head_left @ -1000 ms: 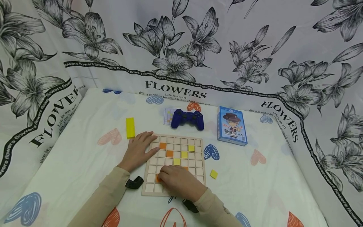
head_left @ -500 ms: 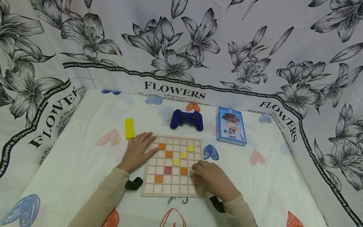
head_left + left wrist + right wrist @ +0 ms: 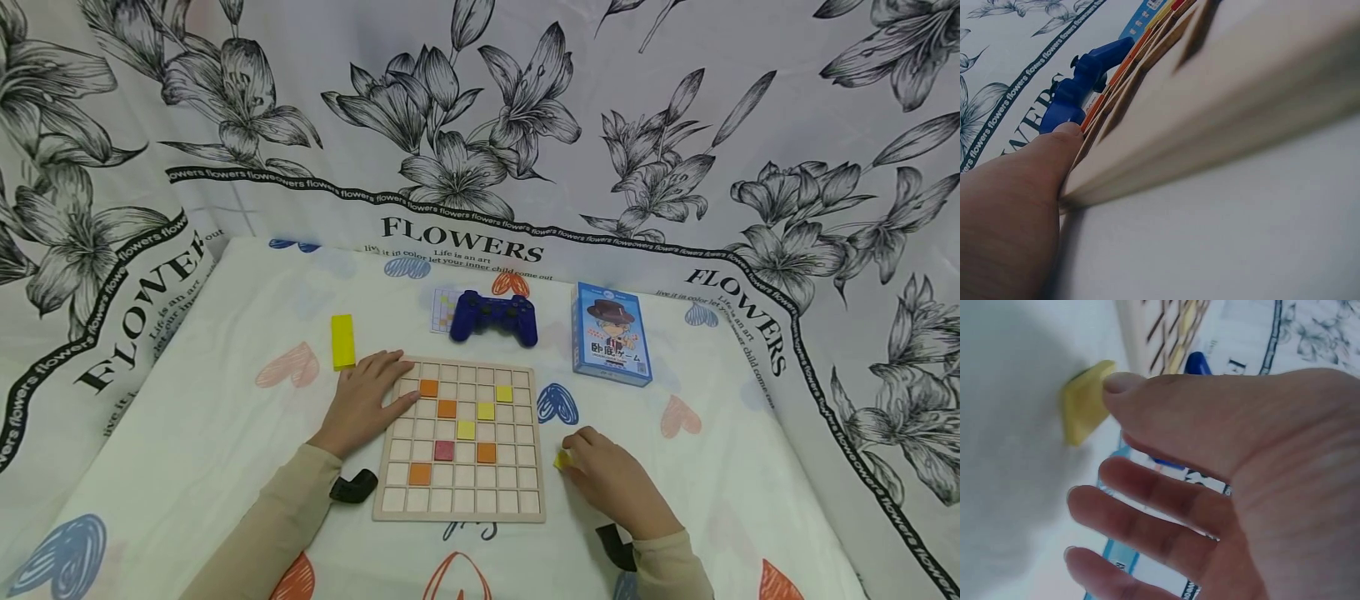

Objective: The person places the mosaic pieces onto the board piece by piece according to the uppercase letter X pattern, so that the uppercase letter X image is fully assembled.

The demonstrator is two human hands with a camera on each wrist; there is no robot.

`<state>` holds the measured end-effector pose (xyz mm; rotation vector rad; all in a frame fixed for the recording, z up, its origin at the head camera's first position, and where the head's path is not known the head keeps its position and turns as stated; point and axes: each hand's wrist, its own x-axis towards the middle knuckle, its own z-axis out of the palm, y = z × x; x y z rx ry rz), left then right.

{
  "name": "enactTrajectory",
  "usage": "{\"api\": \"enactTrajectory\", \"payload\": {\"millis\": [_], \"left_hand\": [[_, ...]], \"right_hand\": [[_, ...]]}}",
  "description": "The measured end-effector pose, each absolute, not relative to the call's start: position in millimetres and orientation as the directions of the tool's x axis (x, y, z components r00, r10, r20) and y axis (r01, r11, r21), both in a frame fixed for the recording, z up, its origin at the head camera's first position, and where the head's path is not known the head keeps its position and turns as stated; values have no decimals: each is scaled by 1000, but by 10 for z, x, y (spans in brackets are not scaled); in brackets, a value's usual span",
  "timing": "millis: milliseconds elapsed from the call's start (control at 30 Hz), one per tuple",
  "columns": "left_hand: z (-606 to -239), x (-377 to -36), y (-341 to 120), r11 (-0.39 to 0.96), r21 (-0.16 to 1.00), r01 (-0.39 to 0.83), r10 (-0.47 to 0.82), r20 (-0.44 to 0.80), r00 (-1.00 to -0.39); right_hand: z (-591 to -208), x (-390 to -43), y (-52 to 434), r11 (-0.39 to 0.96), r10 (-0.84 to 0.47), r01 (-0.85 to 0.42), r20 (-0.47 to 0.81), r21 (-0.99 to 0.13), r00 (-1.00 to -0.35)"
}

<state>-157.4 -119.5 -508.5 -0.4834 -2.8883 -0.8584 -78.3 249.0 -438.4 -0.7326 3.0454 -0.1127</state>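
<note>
My right hand (image 3: 611, 479) is right of the board, its thumb and forefinger pinching a small yellow square tile (image 3: 1088, 403) at one corner. The forefinger is mostly hidden behind the thumb in the right wrist view; the other fingers are loosely bent and apart. My left hand (image 3: 367, 400) rests spread on the upper left edge of the wooden grid board (image 3: 453, 500), the thumb (image 3: 1054, 150) lying over its rim. On the board sit a pink tile (image 3: 444, 451), several orange tiles (image 3: 447, 408) and several yellow tiles (image 3: 486, 411), each in its own square.
A yellow bar-shaped block (image 3: 342, 342) lies left of the board, by the left fingertips. Behind the board are a blue game controller (image 3: 493, 318), partly over a patterned card (image 3: 441, 310), and a blue game box (image 3: 612, 333). A printed cloth (image 3: 735, 500) covers the surface.
My right hand has moved right from the lower left of the board to the loose yellow tile, uncovering the pink tile and an orange tile. The left hand has stayed put.
</note>
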Motion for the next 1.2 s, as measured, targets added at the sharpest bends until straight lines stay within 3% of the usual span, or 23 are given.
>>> {"api": "enactTrajectory", "payload": {"millis": [667,900,1200], "left_hand": [[-5077,-1559,-1199,787,519,332,276,184,-943],[-5076,-1564,-1196,790,518,327,276,176,-945],[-5058,-1560,-1195,792,518,324,274,173,-946]], "right_hand": [[-4475,-759,2494,890,-454,-451,-19,-69,-891],[-4410,-766,2416,857,-514,-514,20,-38,-858],[-4328,-727,2229,860,-502,-498,-4,-114,-865]]}}
